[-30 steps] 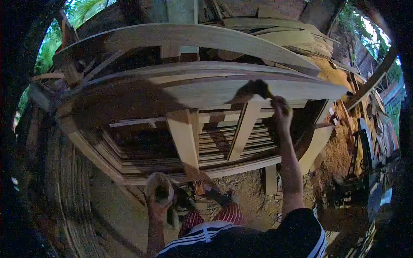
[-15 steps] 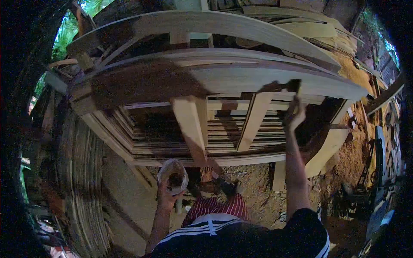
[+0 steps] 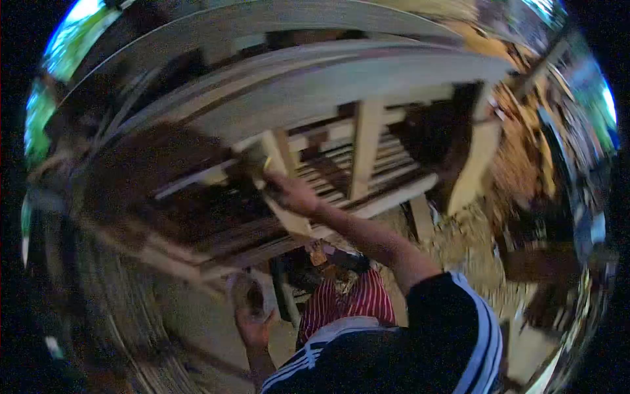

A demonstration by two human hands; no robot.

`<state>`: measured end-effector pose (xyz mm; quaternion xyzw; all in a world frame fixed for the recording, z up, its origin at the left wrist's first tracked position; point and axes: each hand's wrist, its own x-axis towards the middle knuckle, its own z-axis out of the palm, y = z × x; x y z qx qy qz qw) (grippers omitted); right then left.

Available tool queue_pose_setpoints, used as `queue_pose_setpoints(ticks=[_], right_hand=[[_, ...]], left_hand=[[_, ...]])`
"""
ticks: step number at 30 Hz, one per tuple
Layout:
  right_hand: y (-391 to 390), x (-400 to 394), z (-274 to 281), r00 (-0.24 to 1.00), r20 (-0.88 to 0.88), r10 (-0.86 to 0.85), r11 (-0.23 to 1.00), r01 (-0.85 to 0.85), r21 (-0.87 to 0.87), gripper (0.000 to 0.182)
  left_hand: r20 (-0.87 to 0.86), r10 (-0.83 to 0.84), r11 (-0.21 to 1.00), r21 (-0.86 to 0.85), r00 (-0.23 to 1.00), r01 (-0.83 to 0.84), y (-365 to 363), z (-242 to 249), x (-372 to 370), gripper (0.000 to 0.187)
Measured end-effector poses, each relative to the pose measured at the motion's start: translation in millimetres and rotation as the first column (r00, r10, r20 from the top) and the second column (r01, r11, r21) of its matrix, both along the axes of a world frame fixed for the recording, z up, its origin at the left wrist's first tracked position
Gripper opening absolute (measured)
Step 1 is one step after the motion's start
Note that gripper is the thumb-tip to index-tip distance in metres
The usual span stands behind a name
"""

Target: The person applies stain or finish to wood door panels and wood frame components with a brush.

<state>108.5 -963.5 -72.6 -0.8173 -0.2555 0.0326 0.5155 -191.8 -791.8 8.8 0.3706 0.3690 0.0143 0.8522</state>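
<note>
My left hand [image 3: 252, 327] holds a pale, bag-like container [image 3: 265, 289] with something dark inside, low in front of the bench edge. My right hand [image 3: 292, 193] is stretched out over the wooden frame and grips a brush [image 3: 256, 161], whose outline is smeared by motion. The brush is near the upper end of an upright slat [image 3: 279, 152], just below the long curved board [image 3: 315, 85]. A second upright slat [image 3: 364, 148] stands to the right of my right hand.
Stacked thin wood strips [image 3: 121, 289] lie at the left. Sawdust [image 3: 518, 164] and scraps cover the ground at the right. Another curved board [image 3: 216, 29] spans the far side. My feet are below the bench's near edge.
My right hand has swept left with the brush, from the right part of the curved board to the left slat. The view has tilted and shifted; my left hand still holds the container.
</note>
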Motion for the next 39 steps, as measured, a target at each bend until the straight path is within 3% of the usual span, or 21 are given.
queue_pose_setpoints(ticks=[1, 3, 5, 7, 8, 10, 13, 15, 16, 17, 19, 21, 23, 24, 25, 27, 29, 31, 32, 36, 39], right_hand=[[2, -12, -27, 0.956, -0.289, 0.054, 0.999, -0.053, 0.012, 0.046], [-6, -44, -98, 0.784, -0.604, 0.144, 0.954, 0.054, 0.297, 0.044], [-4, -73, -145, 0.985, -0.153, 0.082, 0.995, -0.090, -0.045, 0.041], [-2, -86, -154, 0.928, 0.304, 0.215, 0.902, -0.069, -0.427, 0.039], [-7, -90, -152, 0.933, 0.305, 0.190, 0.902, -0.043, -0.429, 0.039], [-38, -104, -66, 0.979, 0.194, 0.061, 0.985, -0.028, -0.171, 0.035], [-96, -145, 79, 0.969, 0.222, -0.109, 0.991, 0.090, 0.097, 0.030], [-126, -180, 139, 0.972, 0.156, -0.176, 0.977, 0.152, 0.153, 0.028], [-145, -198, 152, 0.981, 0.084, -0.177, 0.960, 0.154, 0.233, 0.027], [-162, -210, 152, 0.969, 0.092, -0.228, 0.954, 0.204, 0.219, 0.027], [-185, -229, 139, 0.977, 0.090, -0.191, 0.979, 0.184, 0.087, 0.027], [-211, -257, 134, 0.936, 0.036, -0.352, 0.936, 0.352, -0.002, 0.027], [-239, -285, 147, 0.868, -0.029, -0.495, 0.868, 0.496, 0.020, 0.029], [-253, -293, 131, 0.817, -0.068, -0.572, 0.810, 0.550, -0.202, 0.033], [-268, -303, 122, 0.796, -0.060, -0.603, 0.788, 0.581, -0.205, 0.033], [-294, -325, 106, 0.586, -0.151, -0.796, 0.604, 0.756, -0.252, 0.037], [-325, -354, 118, 0.496, -0.262, -0.828, 0.550, 0.810, -0.205, 0.037], [-349, -372, 108, 0.420, -0.259, -0.870, 0.446, 0.893, -0.053, 0.032], [-355, -378, 107, 0.339, -0.312, -0.888, 0.383, 0.919, -0.091, 0.026], [-365, -393, 90, 0.219, -0.048, -0.975, 0.213, 0.971, 0.108, 0.021], [-371, -396, 90, 0.091, -0.126, -0.988, 0.082, 0.994, 0.072, 0.021]], left_hand=[[-0.009, -0.078, 0.997, -0.020, 0.997, 0.078, 21, -25, -15, 0.049], [-0.123, 0.055, 0.963, -0.254, 0.991, -0.085, 68, -86, -40, 0.060], [-0.223, 0.002, 0.983, -0.181, 0.975, -0.043, 68, -76, -24, 0.060], [-0.309, -0.011, 0.997, -0.081, 0.951, -0.014, 75, -69, -8, 0.060], [-0.181, -0.178, 0.981, -0.107, 0.967, 0.160, 81, -71, 1, 0.060], [-0.040, -0.378, 0.921, -0.121, 0.925, 0.371, 68, -57, 18, 0.061], [-0.245, -0.351, 0.896, 0.191, 0.904, 0.400, 28, -39, 56, 0.063], [0.108, -0.447, 0.860, -0.222, 0.888, 0.460, 38, -118, 93, 0.062], [0.268, -0.423, 0.759, -0.417, 0.865, 0.500, 23, -143, 110, 0.063], [0.280, -0.465, 0.724, -0.426, 0.840, 0.542, -2, -152, 124, 0.063], [0.253, -0.590, 0.704, -0.303, 0.766, 0.642, -60, -143, 138, 0.063], [0.265, -0.705, 0.643, -0.151, 0.657, 0.751, -114, -139, 142, 0.063], [0.308, -0.817, 0.533, 0.082, 0.487, 0.842, -158, -151, 143, 0.063], [0.329, -0.865, 0.459, 0.220, 0.378, 0.861, -181, -158, 140, 0.064], [0.343, -0.900, 0.378, 0.313, 0.268, 0.871, -211, -148, 133, 0.064], [0.210, -0.936, 0.283, -0.028, 0.283, 0.959, -273, -112, 113, 0.065], [0.086, -0.959, 0.237, -0.282, 0.271, 0.929, -328, -52, 89, 0.065], [0.212, -0.974, 0.080, -0.033, 0.085, 0.996, -367, -36, 79, 0.066], [0.241, -0.971, 0.025, 0.081, 0.005, 0.996, -388, -19, 70, 0.067], [0.296, -0.950, -0.103, 0.001, -0.099, 0.995, -435, -40, 68, 0.066], [0.278, -0.950, -0.149, -0.005, -0.142, 0.989, -453, -40, 66, 0.065]])
